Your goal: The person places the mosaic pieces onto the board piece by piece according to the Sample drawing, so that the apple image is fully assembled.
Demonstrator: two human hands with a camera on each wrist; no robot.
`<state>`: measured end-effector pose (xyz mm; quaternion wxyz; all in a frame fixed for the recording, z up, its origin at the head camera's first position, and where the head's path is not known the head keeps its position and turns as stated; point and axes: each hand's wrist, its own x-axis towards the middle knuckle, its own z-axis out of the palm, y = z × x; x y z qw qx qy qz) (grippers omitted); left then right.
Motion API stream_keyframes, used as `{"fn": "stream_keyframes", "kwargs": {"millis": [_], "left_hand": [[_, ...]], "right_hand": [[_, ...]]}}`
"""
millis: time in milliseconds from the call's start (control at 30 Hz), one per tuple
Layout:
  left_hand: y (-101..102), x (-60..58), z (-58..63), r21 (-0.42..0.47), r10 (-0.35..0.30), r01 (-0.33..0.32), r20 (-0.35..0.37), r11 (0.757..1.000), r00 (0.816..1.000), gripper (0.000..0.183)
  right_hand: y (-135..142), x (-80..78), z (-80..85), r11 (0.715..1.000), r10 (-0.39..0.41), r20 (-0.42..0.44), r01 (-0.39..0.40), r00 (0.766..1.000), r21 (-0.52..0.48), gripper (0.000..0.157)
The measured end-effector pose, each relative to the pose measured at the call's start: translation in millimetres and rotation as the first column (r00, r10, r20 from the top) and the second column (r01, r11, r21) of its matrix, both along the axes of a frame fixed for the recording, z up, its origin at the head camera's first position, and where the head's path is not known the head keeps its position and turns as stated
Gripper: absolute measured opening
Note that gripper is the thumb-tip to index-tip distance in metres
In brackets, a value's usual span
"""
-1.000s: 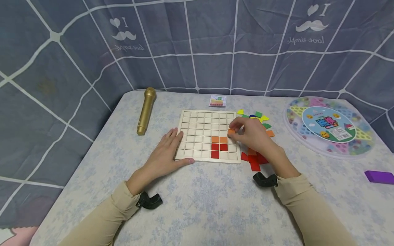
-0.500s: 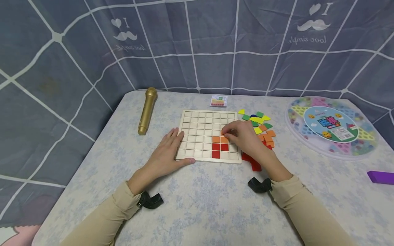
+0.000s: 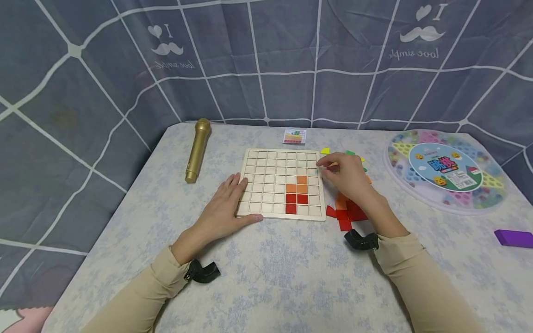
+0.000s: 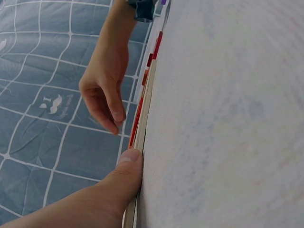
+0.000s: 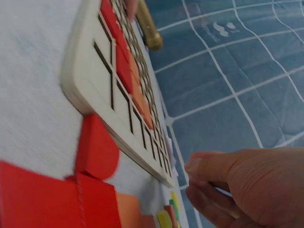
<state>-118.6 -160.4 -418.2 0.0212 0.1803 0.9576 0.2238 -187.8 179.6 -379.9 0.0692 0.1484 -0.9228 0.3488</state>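
A pale wooden grid board (image 3: 266, 169) lies on the table, with three red tiles (image 3: 291, 209) and three orange tiles (image 3: 302, 179) set in its right-hand squares. My left hand (image 3: 222, 208) rests on the board's left side, fingers extended, thumb along the front edge. Over the right edge hovers my right hand (image 3: 347, 175), fingers loosely bent and nothing seen between thumb and forefinger. In the right wrist view, this hand (image 5: 251, 185) is raised above the board's level. Loose red tiles (image 3: 344, 224) lie beside the board; green and yellow pieces are partly hidden behind the right hand.
A small picture card (image 3: 294, 136) lies behind the board. To the left is a gold microphone (image 3: 197, 150). A round clear case with a blue label (image 3: 445, 167) sits at the right, and a purple block (image 3: 514, 238) lies near the right edge. Patterned cloth hangs behind the table.
My right hand has set an orange tile in the square above the right one of the orange pair, let go, and moved back right. The left hand stays in place.
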Motion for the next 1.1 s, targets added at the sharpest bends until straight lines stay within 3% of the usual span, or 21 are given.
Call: {"fn": "stream_keyframes", "kwargs": {"millis": [200,567,900,1100], "left_hand": [[0,0.5,0.0,0.004,-0.002,0.002,-0.009,1.0,1.0,0.112],[1,-0.2,0.7,0.004,-0.005,0.005,-0.003,1.0,1.0,0.112],[0,-0.3,1.1,0.006,-0.003,0.003,-0.003,1.0,1.0,0.111],[1,0.3,1.6,0.001,-0.004,0.004,-0.005,1.0,1.0,0.111]], "right_hand": [[13,-2.4,-2.9,0.996,-0.092,0.012,0.092,0.996,0.016,0.024],[16,-6.9,-13.9,0.988,-0.131,-0.01,0.131,0.991,0.079,0.03],[22,-7.5,-12.4,0.99,-0.096,0.029,0.092,0.995,0.104,0.024],[22,-8.3,-13.7,0.992,-0.076,-0.005,0.076,0.997,0.104,0.025]]}}
